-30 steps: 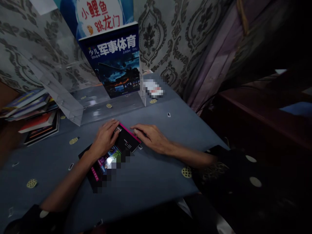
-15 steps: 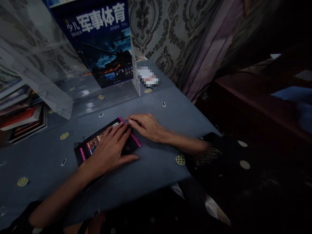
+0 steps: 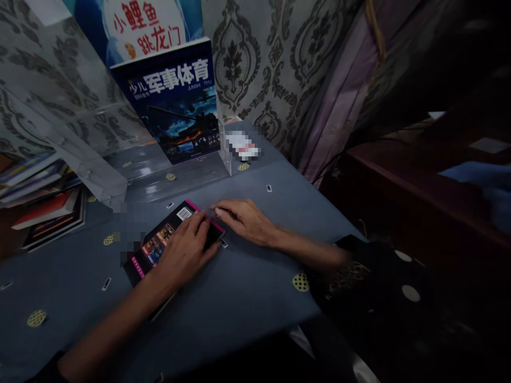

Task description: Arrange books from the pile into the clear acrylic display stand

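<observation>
Room: patterned wallpaper (image 3: 235,64) at bk, w/ mauve curtain (image 3: 339,101) to R.
Surface: table (image 3: 255,287), blue-grey top, sm. yellow dotted motifs & b/w tags.

1. Black bk (image 3: 157,242), 1 no., pink spine; lies flat on table nr front, set at an angle, barcode side up, partly under L hand.
2. L hand (image 3: 187,242): palm down across black bk, fingers extended, not gripping.
3. R hand (image 3: 245,221): at pink spine, fingers loosely bent, thumb nr index; can't tell if touching or pinching edge.
4. Clear stand (image 3: 90,170), behind black bk; holds dk-blue bk (image 3: 175,109), tank cover, upright, in front of lt-blue bk (image 3: 154,24).
5. Bk pile (image 3: 51,205), uneven, L of stand.
6. White item (image 3: 243,146), pixelated, just R of stand; ID n/k.
7. Dk sleeve (image 3: 367,282), R arm, pale spots.
</observation>
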A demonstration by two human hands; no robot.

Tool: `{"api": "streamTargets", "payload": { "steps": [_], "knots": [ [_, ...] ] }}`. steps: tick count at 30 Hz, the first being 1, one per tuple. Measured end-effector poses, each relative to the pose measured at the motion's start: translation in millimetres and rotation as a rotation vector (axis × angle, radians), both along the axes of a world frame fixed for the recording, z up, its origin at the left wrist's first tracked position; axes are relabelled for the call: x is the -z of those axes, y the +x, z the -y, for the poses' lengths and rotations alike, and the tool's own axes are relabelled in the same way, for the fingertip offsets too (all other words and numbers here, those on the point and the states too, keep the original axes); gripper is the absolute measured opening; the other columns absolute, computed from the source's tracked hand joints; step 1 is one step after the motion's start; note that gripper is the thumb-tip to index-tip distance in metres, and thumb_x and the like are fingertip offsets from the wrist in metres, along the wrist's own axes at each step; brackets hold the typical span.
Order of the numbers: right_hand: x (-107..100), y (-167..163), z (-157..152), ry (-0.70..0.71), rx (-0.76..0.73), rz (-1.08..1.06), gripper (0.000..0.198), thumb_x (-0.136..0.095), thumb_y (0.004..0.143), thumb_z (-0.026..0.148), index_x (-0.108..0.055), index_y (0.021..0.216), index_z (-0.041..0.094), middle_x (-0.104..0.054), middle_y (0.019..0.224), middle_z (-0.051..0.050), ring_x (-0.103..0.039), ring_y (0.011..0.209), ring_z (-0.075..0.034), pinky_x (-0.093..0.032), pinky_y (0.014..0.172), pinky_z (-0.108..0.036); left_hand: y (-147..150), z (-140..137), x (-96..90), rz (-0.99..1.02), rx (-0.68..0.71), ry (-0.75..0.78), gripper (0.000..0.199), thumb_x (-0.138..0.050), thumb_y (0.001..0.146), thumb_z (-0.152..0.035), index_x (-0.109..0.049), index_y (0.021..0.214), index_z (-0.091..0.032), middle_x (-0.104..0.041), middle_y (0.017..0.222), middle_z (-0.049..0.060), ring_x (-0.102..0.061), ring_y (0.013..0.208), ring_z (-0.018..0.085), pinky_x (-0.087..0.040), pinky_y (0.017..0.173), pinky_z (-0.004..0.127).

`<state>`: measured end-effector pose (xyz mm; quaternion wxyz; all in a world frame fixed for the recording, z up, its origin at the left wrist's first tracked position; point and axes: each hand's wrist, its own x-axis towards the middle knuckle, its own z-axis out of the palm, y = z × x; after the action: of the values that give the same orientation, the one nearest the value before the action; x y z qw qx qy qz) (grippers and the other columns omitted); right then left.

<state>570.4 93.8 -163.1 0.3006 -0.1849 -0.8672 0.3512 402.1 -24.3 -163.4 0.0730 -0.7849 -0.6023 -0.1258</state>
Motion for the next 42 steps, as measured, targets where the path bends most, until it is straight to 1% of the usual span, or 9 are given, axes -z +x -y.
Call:
{"api": "streamTargets", "payload": {
  "steps": [3,6,11,17,24,30,35,39,42],
  "knots": [
    [-0.4,0.3,-2.3,-0.015,-0.016,0.022,0.025,-0.047,0.099,0.025,-0.07,0.104,0.015,-0.073,0.091,-0.005,-0.063,0.078,-0.015,-0.045,0.074,-0.027,-2.0,-2.3,-1.8,-0.037,-0.026,0.027,0.034,-0.046,0.1,-0.043,-0.061,0.107,-0.013,-0.065,0.116,0.018,-0.067,0.104,0.033,-0.059,0.083,0.048],
    [-1.1,0.5,-3.7,-0.042,-0.058,0.046,0.023,-0.05,0.097,0.021,-0.071,0.103,0.014,-0.071,0.083,-0.003,-0.06,0.071,-0.013,-0.042,0.069,-0.025,-3.0,-2.2,-2.1,-0.079,-0.033,0.058,0.032,-0.046,0.1,-0.042,-0.062,0.103,-0.014,-0.068,0.106,0.016,-0.069,0.097,0.032,-0.06,0.079,0.046],
    [-2.5,0.9,-4.0,-0.073,-0.084,0.048,0.023,-0.05,0.095,0.019,-0.071,0.103,0.015,-0.07,0.08,-0.001,-0.056,0.068,-0.012,-0.039,0.067,-0.024,-4.0,-1.5,-3.7,-0.037,-0.029,0.067,0.031,-0.045,0.101,-0.038,-0.065,0.107,-0.015,-0.07,0.107,0.015,-0.069,0.1,0.03,-0.06,0.083,0.044],
    [-1.4,0.7,-5.0,-0.07,-0.072,0.023,0.024,-0.05,0.095,0.02,-0.072,0.102,0.014,-0.066,0.075,0.0,-0.052,0.063,-0.011,-0.037,0.064,-0.024,-3.3,-2.9,-10.5,-0.029,-0.003,0.065,0.034,-0.043,0.101,-0.032,-0.069,0.102,-0.011,-0.072,0.104,0.016,-0.073,0.089,0.029,-0.061,0.072,0.04],
    [-2.8,0.7,-4.2,-0.088,-0.043,0.01,0.024,-0.05,0.095,0.021,-0.072,0.101,0.014,-0.067,0.077,-0.002,-0.054,0.066,-0.012,-0.039,0.065,-0.024,-0.5,-2.1,-14.8,-0.044,-0.035,0.045,0.033,-0.042,0.1,-0.028,-0.072,0.098,-0.014,-0.073,0.1,0.012,-0.073,0.082,0.023,-0.059,0.069,0.033],
    [-4.9,1.5,0.4,-0.1,-0.012,-0.075,0.026,-0.05,0.094,0.023,-0.072,0.104,0.012,-0.067,0.077,-0.002,-0.054,0.066,-0.012,-0.04,0.064,-0.024,2.3,1.1,-10.6,-0.092,-0.063,0.034,0.032,-0.047,0.1,-0.034,-0.071,0.106,-0.014,-0.072,0.109,0.014,-0.071,0.097,0.027,-0.06,0.08,0.038],
    [-5.2,2.3,5.9,-0.082,-0.179,0.05,0.026,-0.052,0.094,0.022,-0.072,0.109,0.015,-0.07,0.078,-0.001,-0.055,0.063,-0.012,-0.04,0.062,-0.024,-15.3,2.9,-20.9,-0.062,-0.027,-0.131,0.032,-0.054,0.098,-0.033,-0.065,0.123,-0.017,-0.067,0.126,0.012,-0.065,0.114,0.028,-0.053,0.098,0.045],
    [-4.2,1.3,7.2,-0.004,-0.192,0.136,0.025,-0.054,0.093,0.021,-0.073,0.11,0.015,-0.076,0.092,-0.006,-0.06,0.066,-0.013,-0.044,0.065,-0.026,-50.9,3.2,-36.0,-0.082,-0.182,-0.301,0.044,-0.064,0.092,-0.042,-0.06,0.132,-0.023,-0.058,0.141,0.012,-0.056,0.128,0.034,-0.051,0.098,0.048],
    [-5.1,1.0,6.8,0.011,-0.154,0.139,0.026,-0.053,0.094,0.021,-0.072,0.111,0.016,-0.076,0.096,-0.007,-0.066,0.075,-0.015,-0.048,0.07,-0.028,-65.1,3.9,-45.6,-0.09,-0.282,-0.41,0.055,-0.061,0.092,-0.05,-0.053,0.14,-0.025,-0.058,0.141,0.013,-0.062,0.118,0.034,-0.054,0.091,0.046]
  ]
}}
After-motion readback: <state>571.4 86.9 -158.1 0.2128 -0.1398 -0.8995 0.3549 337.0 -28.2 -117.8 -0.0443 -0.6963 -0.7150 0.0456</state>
